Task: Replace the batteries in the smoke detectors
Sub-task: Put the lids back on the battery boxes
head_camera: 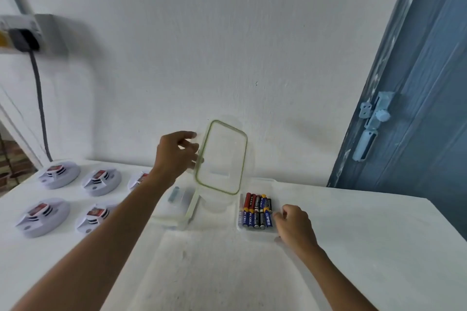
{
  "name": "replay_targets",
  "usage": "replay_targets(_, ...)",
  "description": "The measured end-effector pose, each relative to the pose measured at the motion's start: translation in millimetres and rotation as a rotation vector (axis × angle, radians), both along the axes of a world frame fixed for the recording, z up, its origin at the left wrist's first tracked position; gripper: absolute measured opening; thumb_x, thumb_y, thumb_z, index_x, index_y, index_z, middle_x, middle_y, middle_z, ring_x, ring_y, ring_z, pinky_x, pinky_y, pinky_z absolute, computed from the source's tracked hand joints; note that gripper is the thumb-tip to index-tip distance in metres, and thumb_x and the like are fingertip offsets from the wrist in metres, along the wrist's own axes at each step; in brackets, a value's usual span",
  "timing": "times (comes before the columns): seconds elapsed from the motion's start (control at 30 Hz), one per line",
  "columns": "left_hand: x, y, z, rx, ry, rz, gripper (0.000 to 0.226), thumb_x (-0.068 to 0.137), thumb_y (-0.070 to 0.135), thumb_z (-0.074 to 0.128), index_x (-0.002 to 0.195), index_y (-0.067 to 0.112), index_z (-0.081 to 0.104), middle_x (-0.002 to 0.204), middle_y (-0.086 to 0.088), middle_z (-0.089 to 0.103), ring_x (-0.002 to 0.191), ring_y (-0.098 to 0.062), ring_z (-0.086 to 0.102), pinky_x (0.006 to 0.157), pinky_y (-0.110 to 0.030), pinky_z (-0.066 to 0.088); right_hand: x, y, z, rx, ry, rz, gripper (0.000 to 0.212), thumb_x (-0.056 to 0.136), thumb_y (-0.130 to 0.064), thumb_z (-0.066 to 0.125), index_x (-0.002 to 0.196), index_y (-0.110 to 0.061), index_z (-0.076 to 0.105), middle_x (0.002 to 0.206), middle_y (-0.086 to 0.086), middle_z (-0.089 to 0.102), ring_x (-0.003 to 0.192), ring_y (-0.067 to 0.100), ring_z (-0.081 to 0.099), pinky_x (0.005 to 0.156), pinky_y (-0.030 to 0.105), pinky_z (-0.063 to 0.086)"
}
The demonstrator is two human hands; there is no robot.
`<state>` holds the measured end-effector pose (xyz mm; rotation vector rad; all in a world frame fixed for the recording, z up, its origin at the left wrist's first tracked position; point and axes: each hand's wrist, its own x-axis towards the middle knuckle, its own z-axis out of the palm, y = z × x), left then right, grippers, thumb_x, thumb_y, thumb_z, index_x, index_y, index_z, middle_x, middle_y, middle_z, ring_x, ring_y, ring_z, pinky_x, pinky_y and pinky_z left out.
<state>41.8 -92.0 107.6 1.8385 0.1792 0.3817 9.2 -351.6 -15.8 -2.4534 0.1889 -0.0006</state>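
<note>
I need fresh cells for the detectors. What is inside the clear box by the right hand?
The clear box holds a row of batteries lying side by side, red, blue and black. Whether more lie beneath them cannot be seen.

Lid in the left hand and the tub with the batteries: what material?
Lid: looks like clear glossy plastic, since the wall shows through it; the green rim strip is probably a rubbery seal. The left hand holds it by its edge. Tub: cloudy, see-through plastic by the look. Batteries: shiny printed wrap, presumably over metal.
</note>
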Motion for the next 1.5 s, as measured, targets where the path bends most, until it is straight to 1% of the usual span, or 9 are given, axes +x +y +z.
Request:
replay_targets(0.17, -9.8, -27.1, -32.9, -0.635, 0.237, -0.216, 0.022, 0.093, -0.008, 0.047, 0.113, -0.008, 0.057, 0.073, -0.018, 0.065, 0.062, -0.020, 0.068, 0.054, -0.022, 0.054, -10.1, -10.3, 20.7, -0.095, -0.134, -0.033, 0.035, 0.097, -0.043, 0.049, 0.119, -0.017, 0.057, 0.111, 0.004, 0.061, 0.095, 0.018, 0.060, 0.068, 0.023, 0.039)
replay_targets(0.33, -44.0, -88.8, -63.8, -0.841, 0.435, -0.501, 0.017, 0.098, -0.005, 0.034, 0.106, -0.006, 0.049, 0.064, -0.014, 0.067, 0.046, -0.016, 0.063, 0.041, -0.021, 0.050, 0.8, 1.4, 45.8, 1.349, 0.197, 0.056, 0.044, 0.089, -0.032, 0.064, 0.126, -0.009, 0.056, 0.113, 0.014, 0.064, 0.097, 0.028, 0.065, 0.081, 0.038, 0.052)
replay_targets(0.43, -59.3, -116.4, -75.8, -0.737, 0.458, -0.599, 0.020, 0.098, 0.002, 0.041, 0.098, -0.008, 0.058, 0.079, -0.020, 0.068, 0.062, -0.021, 0.067, 0.055, -0.025, 0.057, -2.6, 4.9, 54.6, 1.565, 0.364, 0.101, 0.035, 0.093, -0.037, 0.058, 0.110, -0.007, 0.059, 0.088, 0.016, 0.069, 0.079, 0.031, 0.068, 0.083, 0.042, 0.046)
replay_targets(0.53, -55.6, -101.0, -82.0, -0.581, 0.486, -0.679, 0.027, 0.097, 0.016, 0.052, 0.112, -0.004, 0.063, 0.102, -0.025, 0.065, 0.086, -0.037, 0.066, 0.067, -0.038, 0.060, -1.0, -0.1, 55.0, 1.586, 0.400, 0.100, 0.034, 0.093, -0.033, 0.053, 0.094, -0.003, 0.069, 0.077, 0.014, 0.070, 0.072, 0.029, 0.070, 0.069, 0.037, 0.055)
replay_targets(0.7, -28.7, -60.1, -84.8, -1.017, 0.522, -0.483, 0.040, 0.094, 0.028, 0.037, 0.107, 0.000, 0.063, 0.102, -0.021, 0.063, 0.087, -0.035, 0.061, 0.075, -0.043, 0.050, 13.2, -14.2, 50.5, 1.478, 0.321, -0.055, 0.017, 0.092, -0.015, 0.059, 0.100, -0.002, 0.067, 0.085, 0.013, 0.071, 0.073, 0.024, 0.069, 0.070, 0.035, 0.056)
replay_targets(0.8, -30.2, -62.5, -84.0, -0.633, 0.505, -0.440, 0.025, 0.095, 0.024, 0.051, 0.098, 0.003, 0.065, 0.095, -0.019, 0.063, 0.074, -0.028, 0.063, 0.064, -0.035, 0.053, 25.1, -23.6, 44.0, 1.170, 0.252, -0.081, 0.013, 0.090, -0.017, 0.064, 0.086, -0.006, 0.061, 0.066, 0.007, 0.061, 0.052, 0.017, 0.059, 0.048, 0.026, 0.047)
replay_targets(0.93, -33.3, -71.3, -83.7, -0.392, 0.408, -0.348, 0.010, 0.086, 0.002, 0.066, 0.094, -0.002, 0.064, 0.078, -0.014, 0.065, 0.064, -0.021, 0.065, 0.054, -0.031, 0.055, 34.2, -34.7, 47.7, 0.711, 0.281, 0.018, 0.010, 0.089, -0.019, 0.065, 0.085, -0.013, 0.059, 0.065, 0.003, 0.051, 0.055, 0.016, 0.047, 0.054, 0.025, 0.037)
replay_targets(1.07, -23.1, -71.7, -89.6, -0.319, 0.403, -0.248, 0.017, 0.083, 0.002, 0.071, 0.097, -0.002, 0.064, 0.080, -0.016, 0.064, 0.064, -0.021, 0.064, 0.053, -0.032, 0.055, 39.7, -38.2, 45.7, 0.635, 0.262, 0.004, 0.065, 0.081, -0.005, 0.073, 0.140, -0.005, 0.043, 0.093, 0.010, 0.064, 0.069, 0.019, 0.059, 0.058, 0.028, 0.052)
replay_targets(1.5, 2.7, -77.9, -112.7, -0.116, 0.439, -0.122, 0.031, 0.081, 0.008, 0.076, 0.107, -0.005, 0.063, 0.072, -0.012, 0.061, 0.056, -0.016, 0.058, 0.048, -0.021, 0.050, 53.6, -27.5, 26.6, 0.519, 0.142, -0.047, 0.066, 0.080, -0.006, 0.076, 0.139, -0.003, 0.046, 0.112, 0.015, 0.064, 0.076, 0.018, 0.063, 0.052, 0.022, 0.048)
